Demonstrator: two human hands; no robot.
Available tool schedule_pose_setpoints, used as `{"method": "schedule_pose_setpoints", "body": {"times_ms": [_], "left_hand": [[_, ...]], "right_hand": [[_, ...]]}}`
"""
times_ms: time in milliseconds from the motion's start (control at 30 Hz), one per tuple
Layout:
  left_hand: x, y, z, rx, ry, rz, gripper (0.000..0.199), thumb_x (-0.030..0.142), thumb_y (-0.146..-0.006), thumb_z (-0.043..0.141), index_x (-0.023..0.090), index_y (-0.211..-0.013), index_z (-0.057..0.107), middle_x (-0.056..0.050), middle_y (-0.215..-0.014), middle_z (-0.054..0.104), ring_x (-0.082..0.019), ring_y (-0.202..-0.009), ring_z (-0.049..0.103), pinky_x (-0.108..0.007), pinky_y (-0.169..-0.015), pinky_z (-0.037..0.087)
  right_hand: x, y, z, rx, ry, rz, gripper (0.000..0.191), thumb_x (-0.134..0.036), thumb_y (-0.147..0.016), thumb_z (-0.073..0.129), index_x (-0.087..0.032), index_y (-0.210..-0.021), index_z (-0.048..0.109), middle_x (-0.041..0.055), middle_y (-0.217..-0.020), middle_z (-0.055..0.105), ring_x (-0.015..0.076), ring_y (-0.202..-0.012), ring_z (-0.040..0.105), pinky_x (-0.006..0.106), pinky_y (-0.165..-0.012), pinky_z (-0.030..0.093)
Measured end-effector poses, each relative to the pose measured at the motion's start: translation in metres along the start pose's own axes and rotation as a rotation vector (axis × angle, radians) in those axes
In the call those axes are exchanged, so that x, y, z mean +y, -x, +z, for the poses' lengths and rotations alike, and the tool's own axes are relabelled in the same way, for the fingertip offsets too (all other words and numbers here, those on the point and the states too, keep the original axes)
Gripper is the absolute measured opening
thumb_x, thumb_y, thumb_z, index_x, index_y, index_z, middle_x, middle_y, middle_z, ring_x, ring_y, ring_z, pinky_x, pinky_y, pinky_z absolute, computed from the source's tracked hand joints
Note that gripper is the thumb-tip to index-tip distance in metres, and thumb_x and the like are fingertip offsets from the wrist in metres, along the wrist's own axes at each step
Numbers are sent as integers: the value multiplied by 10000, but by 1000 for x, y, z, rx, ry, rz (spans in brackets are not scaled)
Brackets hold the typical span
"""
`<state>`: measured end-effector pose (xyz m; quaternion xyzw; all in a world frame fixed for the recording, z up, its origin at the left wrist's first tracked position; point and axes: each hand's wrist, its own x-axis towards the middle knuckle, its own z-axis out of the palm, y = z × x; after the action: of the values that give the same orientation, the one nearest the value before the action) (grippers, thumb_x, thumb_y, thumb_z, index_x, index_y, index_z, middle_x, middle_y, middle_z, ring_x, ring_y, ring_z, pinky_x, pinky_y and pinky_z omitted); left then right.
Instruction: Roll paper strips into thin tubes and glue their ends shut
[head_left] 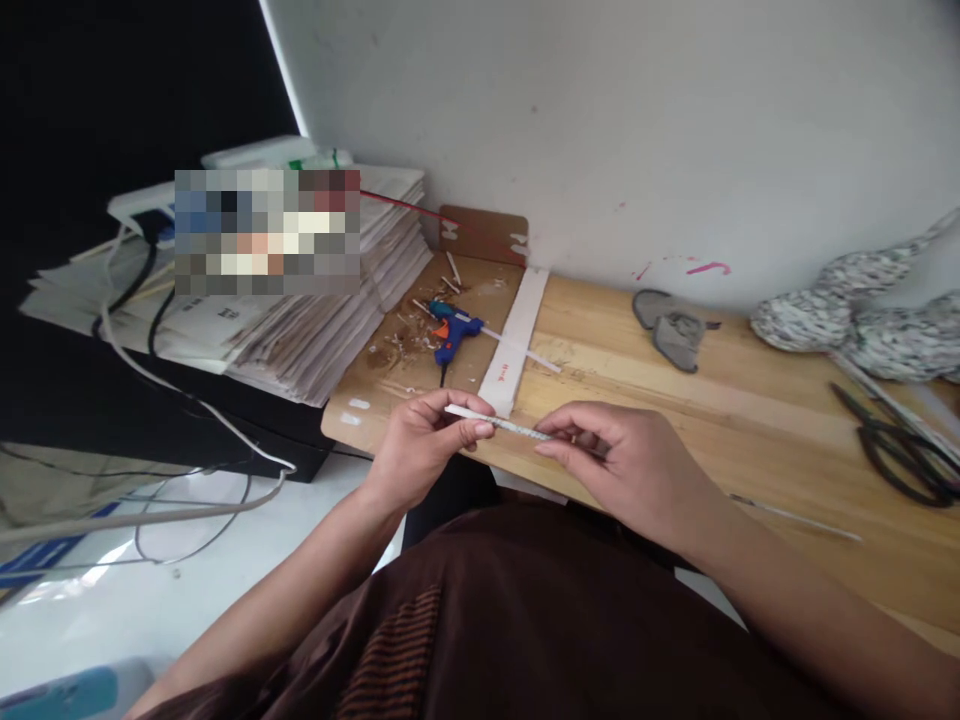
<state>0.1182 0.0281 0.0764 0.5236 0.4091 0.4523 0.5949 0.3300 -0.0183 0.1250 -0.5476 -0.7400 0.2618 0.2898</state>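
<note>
A thin white stick [517, 428] spans my two hands just above the table's front edge. Its left end is smooth and plain; the stretch toward the right looks wrapped or twisted in a greyish-white cord. My left hand [427, 440] pinches the plain part between thumb and fingers. At the other end, my right hand [622, 455] has its thumb and fingertips closed on the wrapped part. Beyond my left hand, a blue glue gun [453, 338] lies on a brown board [390, 375], a clear glue stick [536, 358] jutting from its back.
Tall paper stacks [322, 340] stand at left, with cables [187, 375] hanging off. A white strip [517, 335] crosses the board's edge. Grey fabric pieces [675, 330], braided yarn bundles [810, 310], black scissors [900, 460] and a thin rod [795, 517] lie on the wooden table [622, 365].
</note>
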Motion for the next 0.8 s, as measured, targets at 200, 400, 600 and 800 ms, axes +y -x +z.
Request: {"method": "schedule_pose_setpoints", "body": {"times_ms": [200, 400, 600, 800], "left_hand": [[-7, -12, 26, -45, 2, 4, 268, 324, -629, 821, 174, -820, 708, -21, -672, 651, -116, -569, 566, -236, -524, 456], [-10, -22, 42, -31, 50, -21, 193, 294, -656, 799, 182, -778, 700, -5, -631, 625, -103, -556, 539, -217, -514, 439], [-14, -28, 51, -132, 66, -210, 353, 269, -636, 815, 222, -969, 708, 3, -670, 607, -98, -582, 524, -195, -516, 431], [-21, -32, 51, -229, -255, -237, 211, 400, -661, 774, 242, -788, 713, 12, -568, 560, -121, -513, 470, -224, -451, 393]], "right_hand": [[14, 19, -13, 87, 68, -25, 148, -292, -895, 557, -245, -896, 697, -6, -757, 699, 117, -608, 589, 249, -606, 427], [29, 35, -29, 94, 4, -9, 145, -246, -904, 555, -216, -957, 687, 3, -858, 708, 118, -749, 624, 235, -700, 440], [47, 52, -36, 96, 10, 19, 162, -222, -913, 535, -180, -954, 686, 22, -867, 710, 119, -781, 632, 233, -728, 447], [86, 73, -70, 304, 199, 155, 211, -261, -930, 493, -197, -983, 687, 31, -938, 724, 148, -833, 652, 264, -765, 462]]}}
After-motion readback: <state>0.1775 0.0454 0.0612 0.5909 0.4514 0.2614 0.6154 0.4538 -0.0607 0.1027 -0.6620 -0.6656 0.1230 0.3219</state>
